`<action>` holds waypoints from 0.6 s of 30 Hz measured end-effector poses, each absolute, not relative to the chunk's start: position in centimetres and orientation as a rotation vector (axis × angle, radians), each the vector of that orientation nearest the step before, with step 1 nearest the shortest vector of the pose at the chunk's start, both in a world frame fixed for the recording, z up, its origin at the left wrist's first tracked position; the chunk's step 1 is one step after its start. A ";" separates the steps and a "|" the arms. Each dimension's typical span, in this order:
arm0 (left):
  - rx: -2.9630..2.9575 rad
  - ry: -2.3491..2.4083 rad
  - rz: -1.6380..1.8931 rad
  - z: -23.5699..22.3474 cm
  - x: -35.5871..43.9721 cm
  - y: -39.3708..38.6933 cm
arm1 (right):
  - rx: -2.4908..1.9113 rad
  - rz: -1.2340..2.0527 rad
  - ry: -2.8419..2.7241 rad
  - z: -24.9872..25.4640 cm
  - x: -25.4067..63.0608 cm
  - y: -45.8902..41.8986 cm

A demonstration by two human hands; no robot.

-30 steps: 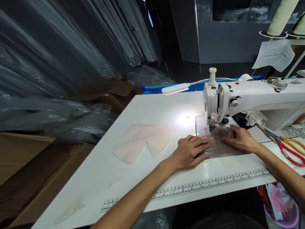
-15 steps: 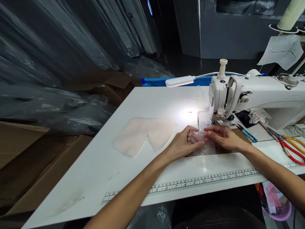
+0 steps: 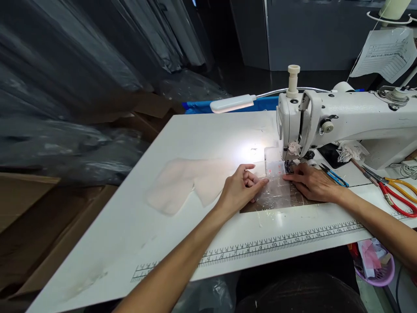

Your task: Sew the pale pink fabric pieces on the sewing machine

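At the white sewing machine [image 3: 286,126], a small sheer, pale piece of fabric [image 3: 276,195] lies in front of the presser foot, over a clear plate with red marks and a brown strip. My left hand [image 3: 239,189] is closed at the left side of this fabric, thumb against curled fingers, the edge between them. To the right of the presser foot, my right hand [image 3: 312,182] rests low with its fingers stretched toward the fabric, index tip at its right edge. The underside of these fingers is hidden. A pale pink cut fabric piece [image 3: 172,184] lies flat on the table.
Blue thread snips [image 3: 335,176] lie beyond my right hand. Red-handled scissors [image 3: 391,198] and yellow-handled scissors [image 3: 404,187] are at the right. A lamp [image 3: 233,104] lights the table [image 3: 107,243]. A ruler strip [image 3: 260,250] runs along the front edge; cardboard boxes [image 3: 74,226] stand left.
Both hands lay flat by the presser foot, then met over the sheer fabric. Now they are apart, the left one further left, the right one beside the foot. The blue snips have come into view.
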State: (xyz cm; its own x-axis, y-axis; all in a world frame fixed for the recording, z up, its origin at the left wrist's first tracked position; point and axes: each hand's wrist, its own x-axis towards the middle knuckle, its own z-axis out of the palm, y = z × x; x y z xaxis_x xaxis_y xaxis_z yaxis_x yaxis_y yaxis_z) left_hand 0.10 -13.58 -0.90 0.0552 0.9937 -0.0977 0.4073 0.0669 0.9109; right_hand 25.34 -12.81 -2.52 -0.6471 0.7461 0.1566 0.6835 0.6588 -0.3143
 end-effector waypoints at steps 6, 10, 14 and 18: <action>1.370 1.467 0.879 -1.1 0.2 -13.2 | -1.177 0.663 -2.403 -2.7 26.2 -13.2; 1.336 1.442 0.880 -1.1 0.1 -13.1 | -1.119 0.540 -2.438 -3.0 26.2 -13.2; 1.337 1.427 0.874 -0.9 0.2 -13.2 | -1.079 0.432 -2.488 -3.2 25.9 -13.2; 1.368 1.426 0.845 -0.9 0.3 -13.3 | -1.050 0.308 -2.543 -3.3 25.3 -13.2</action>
State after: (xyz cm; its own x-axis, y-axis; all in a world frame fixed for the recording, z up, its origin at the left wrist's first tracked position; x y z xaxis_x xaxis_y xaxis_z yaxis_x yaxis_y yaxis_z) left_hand 0.28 -13.25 -0.92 0.0803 0.9824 -0.1685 0.3238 0.1341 0.9366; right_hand 25.34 -13.25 -3.26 -0.6533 0.7133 0.2538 0.6321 0.6983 -0.3359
